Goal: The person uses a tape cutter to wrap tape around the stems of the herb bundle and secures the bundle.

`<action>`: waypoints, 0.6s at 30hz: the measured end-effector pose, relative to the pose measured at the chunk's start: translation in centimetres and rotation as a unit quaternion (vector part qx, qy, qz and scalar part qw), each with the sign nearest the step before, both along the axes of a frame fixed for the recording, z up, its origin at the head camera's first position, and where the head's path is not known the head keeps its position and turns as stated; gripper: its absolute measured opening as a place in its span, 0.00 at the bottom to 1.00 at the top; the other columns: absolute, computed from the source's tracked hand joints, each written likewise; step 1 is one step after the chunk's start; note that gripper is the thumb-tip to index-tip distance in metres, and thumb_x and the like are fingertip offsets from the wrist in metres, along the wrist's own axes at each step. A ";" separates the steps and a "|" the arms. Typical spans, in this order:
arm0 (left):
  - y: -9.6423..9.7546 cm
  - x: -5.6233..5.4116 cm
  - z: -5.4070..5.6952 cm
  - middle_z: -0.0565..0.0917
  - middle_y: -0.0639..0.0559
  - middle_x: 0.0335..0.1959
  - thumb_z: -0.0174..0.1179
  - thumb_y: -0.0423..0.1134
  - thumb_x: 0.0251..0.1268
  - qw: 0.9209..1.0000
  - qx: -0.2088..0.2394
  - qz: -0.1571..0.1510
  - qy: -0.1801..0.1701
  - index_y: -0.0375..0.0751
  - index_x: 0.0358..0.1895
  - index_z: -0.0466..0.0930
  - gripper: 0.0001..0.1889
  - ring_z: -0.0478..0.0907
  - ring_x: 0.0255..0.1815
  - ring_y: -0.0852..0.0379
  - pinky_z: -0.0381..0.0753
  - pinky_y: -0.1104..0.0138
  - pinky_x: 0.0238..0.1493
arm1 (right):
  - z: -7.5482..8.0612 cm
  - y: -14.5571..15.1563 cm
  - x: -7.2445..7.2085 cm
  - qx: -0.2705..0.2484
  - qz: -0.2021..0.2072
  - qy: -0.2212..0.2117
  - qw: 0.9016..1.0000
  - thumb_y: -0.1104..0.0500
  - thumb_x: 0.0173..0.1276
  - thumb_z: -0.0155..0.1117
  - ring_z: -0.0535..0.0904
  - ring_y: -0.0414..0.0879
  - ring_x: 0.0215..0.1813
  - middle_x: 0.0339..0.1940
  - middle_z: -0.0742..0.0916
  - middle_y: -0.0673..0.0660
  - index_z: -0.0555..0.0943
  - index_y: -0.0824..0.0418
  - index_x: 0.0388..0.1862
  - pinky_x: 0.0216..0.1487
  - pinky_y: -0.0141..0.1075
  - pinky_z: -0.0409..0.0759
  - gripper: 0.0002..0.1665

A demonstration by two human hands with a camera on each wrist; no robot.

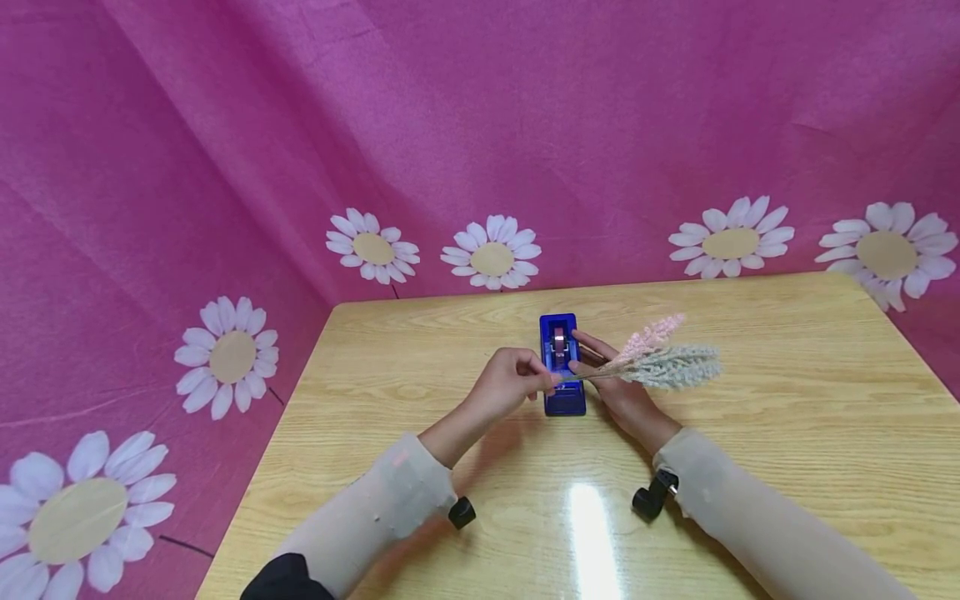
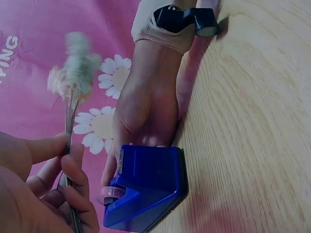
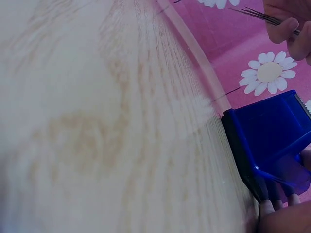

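My left hand (image 1: 513, 379) pinches the thin stems of a small bunch of artificial flowers (image 1: 667, 362), one pink head and pale green ones. In the left wrist view the flowers (image 2: 77, 65) look blurred, and the stems run down between thumb and fingers. A blue tape dispenser (image 1: 564, 400) stands on the table under the stems, a roll of tape (image 2: 108, 194) inside it. Along the dispenser's right side, my right hand (image 1: 630, 408) holds it, fingers against its body. Some right fingers are hidden behind the dispenser (image 3: 272, 131) in the right wrist view.
The light wooden table (image 1: 420, 333) extends round both hands, with a bright reflection near its front. Behind and to the left hangs a pink cloth (image 1: 525, 125) printed with white flowers. Each wrist carries a black camera (image 1: 651, 502).
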State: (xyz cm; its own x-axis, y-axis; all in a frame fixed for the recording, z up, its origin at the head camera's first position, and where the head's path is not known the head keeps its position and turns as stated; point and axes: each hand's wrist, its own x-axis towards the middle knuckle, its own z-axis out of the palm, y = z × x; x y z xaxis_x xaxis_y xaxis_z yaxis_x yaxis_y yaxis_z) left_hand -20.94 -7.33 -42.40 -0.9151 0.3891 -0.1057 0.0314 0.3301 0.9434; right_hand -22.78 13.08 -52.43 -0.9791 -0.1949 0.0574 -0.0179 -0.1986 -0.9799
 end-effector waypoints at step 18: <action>-0.3 -0.4 0.1 0.79 0.53 0.26 0.69 0.32 0.68 0.999 0.016 0.013 -0.032 0.33 0.39 0.87 0.04 0.78 0.23 0.58 0.70 0.70 0.22 | 0.0 -0.4 -0.2 0.038 -0.078 -0.038 0.996 0.66 0.74 0.66 0.76 0.39 0.64 0.77 0.74 0.58 0.70 0.61 0.77 0.65 0.28 0.72 0.34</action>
